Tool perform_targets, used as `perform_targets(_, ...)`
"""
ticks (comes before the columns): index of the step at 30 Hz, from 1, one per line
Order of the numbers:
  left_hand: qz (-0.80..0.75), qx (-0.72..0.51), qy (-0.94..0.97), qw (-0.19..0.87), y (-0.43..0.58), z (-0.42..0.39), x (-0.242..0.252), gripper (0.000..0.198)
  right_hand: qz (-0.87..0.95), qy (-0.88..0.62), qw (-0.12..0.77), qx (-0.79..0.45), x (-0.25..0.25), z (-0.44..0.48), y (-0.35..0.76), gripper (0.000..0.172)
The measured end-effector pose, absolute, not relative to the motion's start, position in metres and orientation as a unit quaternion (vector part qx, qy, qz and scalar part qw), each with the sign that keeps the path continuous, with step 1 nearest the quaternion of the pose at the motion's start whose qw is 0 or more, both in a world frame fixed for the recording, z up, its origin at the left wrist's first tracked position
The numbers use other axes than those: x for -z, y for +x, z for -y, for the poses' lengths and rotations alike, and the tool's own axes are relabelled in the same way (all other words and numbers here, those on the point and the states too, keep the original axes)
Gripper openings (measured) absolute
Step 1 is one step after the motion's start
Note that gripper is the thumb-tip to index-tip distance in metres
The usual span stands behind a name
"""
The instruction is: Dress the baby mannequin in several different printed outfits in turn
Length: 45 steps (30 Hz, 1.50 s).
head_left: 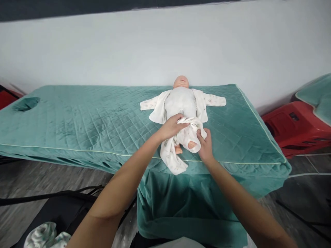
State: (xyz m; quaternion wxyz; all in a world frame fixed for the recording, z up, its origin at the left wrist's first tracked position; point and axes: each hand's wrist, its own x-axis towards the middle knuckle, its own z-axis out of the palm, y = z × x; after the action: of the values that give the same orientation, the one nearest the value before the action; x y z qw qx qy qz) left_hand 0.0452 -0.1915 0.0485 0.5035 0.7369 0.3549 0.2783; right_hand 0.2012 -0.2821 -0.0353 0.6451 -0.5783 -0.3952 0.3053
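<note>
A baby doll lies on its back on the green quilted bed, its head toward the wall. An open white patterned jacket is on its arms, spread to both sides. White patterned baby trousers are bunched around one of its legs, and a bare foot shows at that leg's opening. The other trouser leg hangs loose over the bed's front edge, beside the other bare foot. My left hand pinches the bunched waist of the trousers. My right hand grips their right side, near the foot.
The green bed runs along a white wall and has a face hole at its left end. A red plastic stool stands at the right. Patterned cloth lies on a dark seat at the lower left.
</note>
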Motion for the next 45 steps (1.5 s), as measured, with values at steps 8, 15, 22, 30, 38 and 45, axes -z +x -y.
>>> perform_targets(8, -0.423, -0.257, 0.836, 0.236, 0.065, 0.171, -0.050, 0.025, 0.390, -0.583, 0.655, -0.281, 0.034, 0.256, 0.208, 0.043)
perform_targets(15, -0.482, -0.233, 0.831, 0.150, 0.073, 0.159, -0.050, 0.028, 0.385, -0.539, 0.665, -0.346, 0.034, 0.226, 0.220, 0.045)
perform_targets(22, -0.355, -0.252, 0.743, 0.508, 0.047, 0.151, -0.059, 0.037, 0.396, -0.550, 0.643, -0.357, 0.035, 0.210, 0.238, 0.044)
perform_targets(30, -0.276, -0.247, 0.564, 0.738, 0.024, 0.147, -0.050, 0.039, 0.438, -0.542, 0.639, -0.325, 0.040, 0.202, 0.249, 0.037)
perform_targets(38, -0.316, -0.428, 0.587, 0.611, 0.048, 0.120, -0.043, 0.033, 0.455, -0.586, 0.632, -0.223, 0.034, 0.206, 0.248, 0.030)
perform_targets(45, -0.336, -0.426, 0.578, 0.610, 0.043, 0.113, -0.023, 0.036, 0.447, -0.619, 0.617, -0.190, 0.024, 0.218, 0.236, 0.020)
